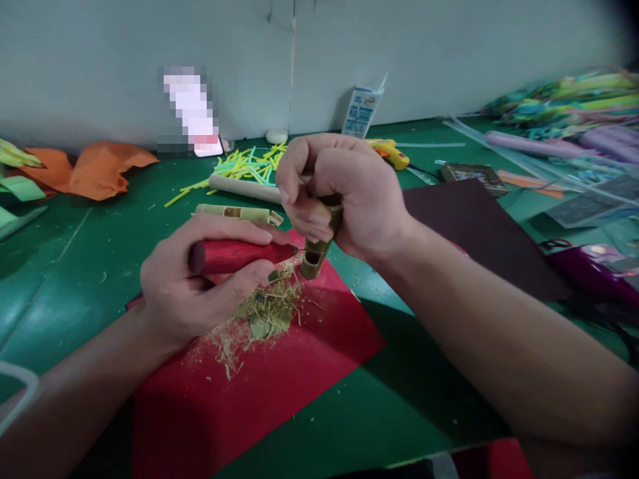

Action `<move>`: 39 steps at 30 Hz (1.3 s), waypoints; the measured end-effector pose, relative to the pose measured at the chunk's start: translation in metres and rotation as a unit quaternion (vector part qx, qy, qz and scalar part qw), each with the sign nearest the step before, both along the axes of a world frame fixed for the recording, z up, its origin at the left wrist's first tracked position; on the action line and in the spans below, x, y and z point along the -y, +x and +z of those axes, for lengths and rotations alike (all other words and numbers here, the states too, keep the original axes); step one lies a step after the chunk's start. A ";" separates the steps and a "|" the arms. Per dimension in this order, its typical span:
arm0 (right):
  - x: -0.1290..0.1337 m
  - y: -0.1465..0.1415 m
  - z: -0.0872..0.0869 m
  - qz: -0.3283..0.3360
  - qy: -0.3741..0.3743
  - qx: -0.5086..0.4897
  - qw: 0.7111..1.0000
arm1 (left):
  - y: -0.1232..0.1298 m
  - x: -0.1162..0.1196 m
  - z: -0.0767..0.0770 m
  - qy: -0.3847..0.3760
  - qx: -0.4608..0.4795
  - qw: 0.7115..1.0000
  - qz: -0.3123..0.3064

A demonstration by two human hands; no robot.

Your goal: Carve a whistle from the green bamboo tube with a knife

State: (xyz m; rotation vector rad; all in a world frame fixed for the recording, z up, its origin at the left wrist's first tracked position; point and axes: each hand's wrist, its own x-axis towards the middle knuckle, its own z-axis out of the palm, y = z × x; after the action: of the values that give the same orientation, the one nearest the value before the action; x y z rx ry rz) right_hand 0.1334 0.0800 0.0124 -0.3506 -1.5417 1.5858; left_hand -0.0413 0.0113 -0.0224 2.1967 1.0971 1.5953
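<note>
Over the red sheet (324, 339), the left hand (172, 286), the nearer, is closed round a red-handled tool (234, 257) pointing right. Just beside its tip, the tilted bamboo tube (311, 271) has its upper end in the curled right hand (362, 199), its lower end nearer and leftward.

Bamboo tube (322, 244): short, olive-brown, hole cut near lower end; was held tilted above red sheet (319, 362), upper part hidden by right hand (349, 193). Tool (239, 255): red handle, thin shaft; lay nearly level in left hand (184, 279), shaft reaching tube.
</note>
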 end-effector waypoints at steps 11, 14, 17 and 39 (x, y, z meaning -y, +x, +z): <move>0.000 -0.003 -0.004 0.008 0.005 -0.027 1.000 | 0.000 -0.004 -0.001 0.010 -0.069 0.997 0.028; 0.001 -0.003 -0.005 -0.001 0.003 -0.032 0.999 | 0.003 -0.004 -0.001 -0.042 -0.033 0.998 0.028; 0.002 -0.003 -0.003 0.007 -0.008 -0.031 0.999 | 0.004 -0.004 -0.003 -0.096 0.019 0.995 0.004; 0.005 -0.005 -0.004 -0.067 0.005 0.015 0.998 | 0.010 0.021 0.004 0.026 -0.199 0.978 -0.053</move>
State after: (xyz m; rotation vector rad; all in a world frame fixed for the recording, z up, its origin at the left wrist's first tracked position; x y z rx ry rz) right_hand 0.1282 0.0747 0.0086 -0.4646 -1.5159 1.4750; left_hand -0.0314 -0.0102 -0.0184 2.6355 1.0171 1.1830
